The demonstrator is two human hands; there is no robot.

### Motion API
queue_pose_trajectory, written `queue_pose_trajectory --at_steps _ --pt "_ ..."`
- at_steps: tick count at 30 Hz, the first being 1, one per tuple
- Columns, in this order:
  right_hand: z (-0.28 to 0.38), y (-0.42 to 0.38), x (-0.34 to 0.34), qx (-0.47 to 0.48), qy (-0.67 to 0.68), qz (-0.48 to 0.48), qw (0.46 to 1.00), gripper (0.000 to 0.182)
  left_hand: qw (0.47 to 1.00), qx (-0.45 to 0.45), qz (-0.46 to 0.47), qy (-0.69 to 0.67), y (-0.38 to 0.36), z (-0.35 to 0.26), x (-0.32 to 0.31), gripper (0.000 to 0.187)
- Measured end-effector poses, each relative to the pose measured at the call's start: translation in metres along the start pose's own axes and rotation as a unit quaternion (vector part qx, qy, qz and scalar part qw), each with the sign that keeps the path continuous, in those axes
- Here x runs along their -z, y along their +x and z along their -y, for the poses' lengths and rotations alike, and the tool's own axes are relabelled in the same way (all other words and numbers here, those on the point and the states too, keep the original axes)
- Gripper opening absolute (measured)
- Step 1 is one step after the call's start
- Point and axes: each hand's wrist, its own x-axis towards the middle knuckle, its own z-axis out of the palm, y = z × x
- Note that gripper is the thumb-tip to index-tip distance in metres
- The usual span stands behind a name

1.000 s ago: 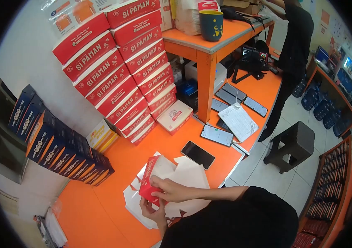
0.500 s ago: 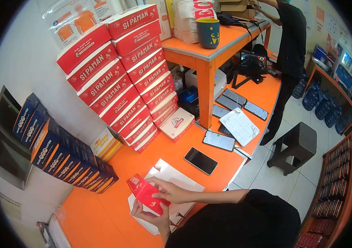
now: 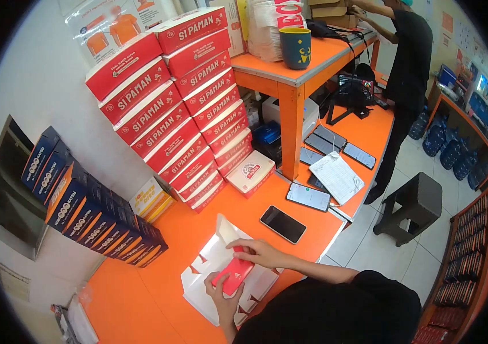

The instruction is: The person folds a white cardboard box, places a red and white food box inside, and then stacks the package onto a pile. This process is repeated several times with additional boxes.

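Note:
My left hand [image 3: 224,301] grips the lower end of a small red folded cardboard piece [image 3: 236,276] with white print. My right hand [image 3: 254,252] has its fingers closed on the upper end of that piece. Beneath both hands lies a flat white carton sheet [image 3: 197,282] with cut-out notches along its edges. A pale flap [image 3: 226,229] stands up just beyond my right fingers. To the right of the sheet, a dark-screened phone [image 3: 283,224] rests on the orange table [image 3: 135,295].
Stacked red-and-white boxes [image 3: 158,123] and dark blue boxes [image 3: 98,226] stand along the wall. Several phones [image 3: 308,196] and a written paper [image 3: 336,178] lie on the right. A mug [image 3: 296,49] sits on the raised shelf. Another person [image 3: 409,63] stands behind; a stool [image 3: 409,207] is on the floor.
The red piece is folded narrower and lower, close over the white sheet. My right hand has shifted to its upper end. A pale flap now stands up behind the hands.

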Motion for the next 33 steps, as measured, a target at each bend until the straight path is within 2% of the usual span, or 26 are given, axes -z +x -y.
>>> queue_pose_trajectory --at_steps 3,6,9,12,15,18,19,21,23,26,27,29,30,31,32,33 --pt "-0.014 0.003 -0.009 -0.001 0.099 -0.01 0.995 0.031 0.993 -0.045 0.001 0.106 0.005 -0.023 -0.003 0.053" --pt "-0.022 0.008 -0.008 0.014 0.04 0.034 0.999 0.032 0.998 -0.026 -0.041 0.037 0.002 -0.019 -0.013 0.054" --pt "-0.027 0.006 -0.012 0.036 -0.04 0.012 0.998 0.031 0.996 -0.022 -0.071 0.042 -0.004 -0.018 -0.019 0.054" --pt "-0.03 0.002 -0.019 0.016 -0.009 -0.079 0.997 0.029 0.994 -0.047 -0.094 0.04 -0.01 -0.016 -0.019 0.055" --pt "-0.024 0.003 -0.029 0.132 0.015 -0.204 0.97 0.024 0.99 -0.082 -0.093 0.069 -0.014 -0.02 -0.017 0.054" --pt "-0.006 -0.001 -0.017 0.105 0.044 -0.053 0.992 0.02 0.991 -0.082 -0.084 0.058 -0.008 -0.035 0.0 0.054" --pt "0.003 -0.001 -0.005 0.038 0.08 0.004 0.996 0.018 0.992 -0.08 -0.067 0.067 -0.006 -0.045 0.007 0.054" --pt "0.01 -0.001 -0.002 0.07 0.047 0.002 0.996 0.016 0.993 -0.076 -0.033 0.083 -0.001 -0.062 0.018 0.054" --pt "0.012 0.0 -0.001 0.121 0.019 0.01 0.992 0.015 0.991 -0.098 -0.037 0.082 -0.001 -0.058 0.015 0.055" --pt "0.03 -0.007 0.002 0.084 0.027 0.042 0.995 0.012 0.993 -0.096 -0.022 0.071 0.002 -0.063 0.02 0.055" --pt "0.029 -0.007 0.004 0.037 0.113 0.057 0.991 0.014 0.993 -0.091 -0.014 0.069 0.005 -0.064 0.025 0.056" --pt "0.021 -0.008 0.01 -0.059 0.281 0.086 0.954 0.022 0.986 -0.009 -0.118 -0.116 0.008 -0.05 0.03 0.058" --pt "0.016 -0.005 0.013 -0.095 0.341 0.057 0.933 0.027 0.963 0.033 -0.168 -0.208 0.01 -0.042 0.032 0.06" --pt "0.01 0.0 0.018 -0.131 0.398 0.028 0.907 0.031 0.938 -0.018 -0.165 -0.303 0.014 -0.034 0.037 0.067" --pt "0.005 0.002 0.022 -0.166 0.453 -0.002 0.876 0.036 0.933 0.062 -0.19 -0.299 0.017 -0.027 0.04 0.063" --pt "0.002 0.003 0.024 -0.166 0.465 0.009 0.869 0.038 0.921 0.143 -0.214 -0.293 0.019 -0.018 0.044 0.06"
